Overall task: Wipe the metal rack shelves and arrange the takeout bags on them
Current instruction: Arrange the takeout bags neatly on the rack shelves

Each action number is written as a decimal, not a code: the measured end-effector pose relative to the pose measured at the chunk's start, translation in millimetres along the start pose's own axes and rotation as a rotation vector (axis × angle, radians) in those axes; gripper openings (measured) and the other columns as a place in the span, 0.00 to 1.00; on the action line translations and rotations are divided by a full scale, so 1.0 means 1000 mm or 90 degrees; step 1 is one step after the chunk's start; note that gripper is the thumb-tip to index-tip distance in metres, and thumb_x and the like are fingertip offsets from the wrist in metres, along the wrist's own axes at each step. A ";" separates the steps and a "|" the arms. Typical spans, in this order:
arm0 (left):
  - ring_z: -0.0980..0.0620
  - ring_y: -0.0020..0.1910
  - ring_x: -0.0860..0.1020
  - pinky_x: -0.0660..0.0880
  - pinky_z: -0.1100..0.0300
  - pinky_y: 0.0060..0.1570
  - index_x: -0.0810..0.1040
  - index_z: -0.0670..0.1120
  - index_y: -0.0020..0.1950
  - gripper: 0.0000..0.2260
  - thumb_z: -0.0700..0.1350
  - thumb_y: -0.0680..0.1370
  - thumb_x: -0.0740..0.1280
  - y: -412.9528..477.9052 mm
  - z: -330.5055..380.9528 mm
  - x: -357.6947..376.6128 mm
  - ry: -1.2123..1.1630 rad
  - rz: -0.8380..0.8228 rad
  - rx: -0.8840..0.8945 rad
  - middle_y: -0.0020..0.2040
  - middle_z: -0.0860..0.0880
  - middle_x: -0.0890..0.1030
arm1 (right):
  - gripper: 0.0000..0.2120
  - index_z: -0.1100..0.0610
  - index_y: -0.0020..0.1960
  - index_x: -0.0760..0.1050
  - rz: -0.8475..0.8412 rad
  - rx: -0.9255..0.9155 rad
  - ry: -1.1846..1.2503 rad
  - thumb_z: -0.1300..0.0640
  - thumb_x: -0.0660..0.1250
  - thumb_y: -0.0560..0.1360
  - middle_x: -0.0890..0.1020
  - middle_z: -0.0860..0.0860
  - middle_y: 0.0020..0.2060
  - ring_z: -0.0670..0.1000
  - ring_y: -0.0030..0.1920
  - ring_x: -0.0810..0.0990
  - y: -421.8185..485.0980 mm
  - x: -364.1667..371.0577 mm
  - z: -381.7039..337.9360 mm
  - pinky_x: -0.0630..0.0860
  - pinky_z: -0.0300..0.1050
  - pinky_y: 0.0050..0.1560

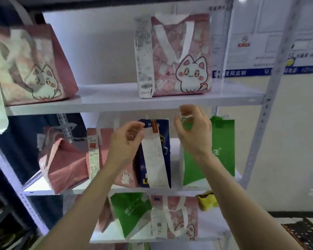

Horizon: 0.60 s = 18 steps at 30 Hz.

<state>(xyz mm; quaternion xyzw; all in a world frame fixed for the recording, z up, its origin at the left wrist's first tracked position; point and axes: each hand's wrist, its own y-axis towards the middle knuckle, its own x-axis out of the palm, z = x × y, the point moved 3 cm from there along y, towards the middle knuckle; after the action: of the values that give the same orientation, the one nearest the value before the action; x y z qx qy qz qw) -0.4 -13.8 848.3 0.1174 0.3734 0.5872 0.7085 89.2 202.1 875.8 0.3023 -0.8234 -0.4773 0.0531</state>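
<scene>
Though loosely curled, both grip nothing — left hand by blue bag; right hand by green bag.

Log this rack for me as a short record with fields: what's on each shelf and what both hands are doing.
Top shelf: left cat bag and right cat bag, both pink.
Middle shelf: pink bag, blue bag with a long receipt, green bag.
Lower shelf: lower green bag, lower cat bag.
Left hand: fingers curled by the blue bag's top; grip unclear.
Right hand: loosely curled before the green bag, nothing seen held.
</scene>
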 end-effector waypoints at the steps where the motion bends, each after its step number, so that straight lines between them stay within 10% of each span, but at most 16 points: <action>1: 0.60 0.51 0.84 0.80 0.69 0.51 0.83 0.55 0.60 0.08 0.43 0.83 0.73 0.019 0.015 -0.006 -0.005 0.025 0.051 0.54 0.59 0.85 | 0.13 0.53 0.62 0.78 0.025 -0.004 -0.001 0.52 0.71 0.79 0.81 0.44 0.53 0.43 0.51 0.80 0.020 -0.002 -0.008 0.79 0.38 0.54; 6: 0.56 0.56 0.80 0.80 0.62 0.52 0.77 0.54 0.68 0.18 0.46 0.80 0.76 0.107 0.058 -0.023 0.014 0.110 0.170 0.61 0.54 0.79 | 0.30 0.51 0.70 0.71 0.172 0.059 -0.114 0.39 0.73 0.73 0.74 0.47 0.64 0.49 0.64 0.74 0.100 -0.015 -0.014 0.76 0.47 0.65; 11: 0.47 0.66 0.79 0.78 0.47 0.70 0.68 0.59 0.80 0.34 0.52 0.77 0.79 0.160 0.061 -0.012 0.035 -0.121 0.100 0.73 0.47 0.73 | 0.62 0.56 0.83 0.53 0.007 0.298 -0.145 0.31 0.81 0.63 0.69 0.55 0.78 0.58 0.77 0.69 0.145 -0.017 0.012 0.70 0.57 0.75; 18: 0.49 0.65 0.82 0.79 0.45 0.69 0.69 0.61 0.77 0.38 0.57 0.72 0.83 0.159 0.019 -0.068 0.057 -0.094 0.087 0.72 0.49 0.76 | 0.45 0.53 0.70 0.65 -0.018 0.275 -0.152 0.38 0.83 0.63 0.80 0.52 0.62 0.55 0.57 0.81 0.133 0.035 -0.018 0.78 0.51 0.54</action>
<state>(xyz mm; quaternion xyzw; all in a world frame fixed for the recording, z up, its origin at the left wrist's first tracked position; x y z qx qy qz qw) -108.2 -26.2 984.1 0.1116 0.4515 0.5110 0.7229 7.9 217.6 987.0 0.2597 -0.9025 -0.3231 -0.1170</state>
